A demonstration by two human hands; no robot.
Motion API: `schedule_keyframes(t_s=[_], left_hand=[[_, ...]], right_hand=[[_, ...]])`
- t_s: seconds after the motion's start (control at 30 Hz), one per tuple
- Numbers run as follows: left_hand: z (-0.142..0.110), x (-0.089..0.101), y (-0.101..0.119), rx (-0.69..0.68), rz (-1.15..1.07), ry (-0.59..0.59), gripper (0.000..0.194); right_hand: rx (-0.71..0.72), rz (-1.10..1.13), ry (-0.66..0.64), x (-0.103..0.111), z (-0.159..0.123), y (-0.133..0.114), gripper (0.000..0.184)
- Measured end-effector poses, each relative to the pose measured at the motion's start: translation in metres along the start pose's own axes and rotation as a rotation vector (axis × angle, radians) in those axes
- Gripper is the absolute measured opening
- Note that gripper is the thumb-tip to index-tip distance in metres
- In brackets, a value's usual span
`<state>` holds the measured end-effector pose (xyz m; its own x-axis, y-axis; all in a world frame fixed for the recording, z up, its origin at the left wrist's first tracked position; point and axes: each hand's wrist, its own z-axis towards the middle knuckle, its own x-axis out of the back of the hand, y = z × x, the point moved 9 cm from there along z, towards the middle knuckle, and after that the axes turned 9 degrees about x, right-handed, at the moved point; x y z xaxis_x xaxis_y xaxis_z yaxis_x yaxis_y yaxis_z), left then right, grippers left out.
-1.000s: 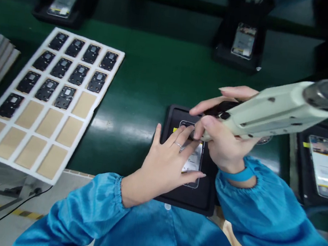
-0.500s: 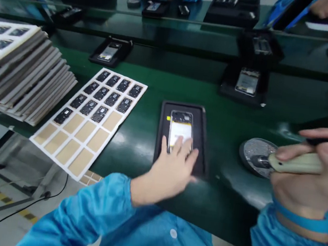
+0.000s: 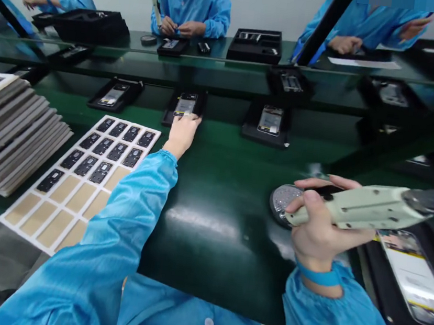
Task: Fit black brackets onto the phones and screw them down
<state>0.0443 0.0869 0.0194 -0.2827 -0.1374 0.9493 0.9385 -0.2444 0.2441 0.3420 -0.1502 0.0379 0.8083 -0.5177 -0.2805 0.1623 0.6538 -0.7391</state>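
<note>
My left hand (image 3: pixel 182 133) is stretched far forward across the green belt, fingers resting on the near edge of a black tray with an open phone (image 3: pixel 185 107). Whether those fingers grip the tray or just press on it is unclear. My right hand (image 3: pixel 318 225) is wrapped around a cream electric screwdriver (image 3: pixel 357 206), held level above the belt. The screwdriver's tip sits over a round metal dish of screws (image 3: pixel 280 198). A white card of small black parts (image 3: pixel 93 166) lies left of my left arm, with its near cells bare.
More black trays with phones (image 3: pixel 270 120) (image 3: pixel 114 96) ride the belt (image 3: pixel 214 183) at the back. Another phone tray (image 3: pixel 411 273) sits at my right. Stacked cards (image 3: pixel 11 127) lie at the left. Across the line, people in blue coats (image 3: pixel 193 1) work at another bench.
My left hand has pushed the phone tray from in front of me to the far side of the belt. The right hand with the screwdriver moved off the phone to the screw dish.
</note>
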Motion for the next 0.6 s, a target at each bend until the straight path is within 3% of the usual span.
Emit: schedule_keyframes(t_s=[0.2, 0.27, 0.4, 0.5, 0.6], left_hand=[[0.004, -0.063, 0.11, -0.122, 0.013, -0.124, 0.056], [0.004, -0.077, 0.133, -0.104, 0.025, -0.153, 0.051], [0.001, -0.076, 0.142, -0.046, 0.055, -0.168, 0.045], [-0.013, -0.059, 0.132, -0.043, 0.057, -0.173, 0.035], [-0.047, -0.037, 0.12, -0.05, 0.044, -0.18, 0.037]], right_hand=[[-0.049, -0.007, -0.025, -0.005, -0.003, 0.0, 0.035], [-0.064, -0.02, -0.025, -0.004, -0.003, 0.001, 0.034], [-0.08, -0.039, -0.006, 0.0, -0.002, 0.005, 0.034], [-0.094, -0.049, 0.009, 0.003, -0.002, 0.009, 0.037], [-0.116, -0.061, 0.016, 0.011, -0.001, 0.011, 0.038]])
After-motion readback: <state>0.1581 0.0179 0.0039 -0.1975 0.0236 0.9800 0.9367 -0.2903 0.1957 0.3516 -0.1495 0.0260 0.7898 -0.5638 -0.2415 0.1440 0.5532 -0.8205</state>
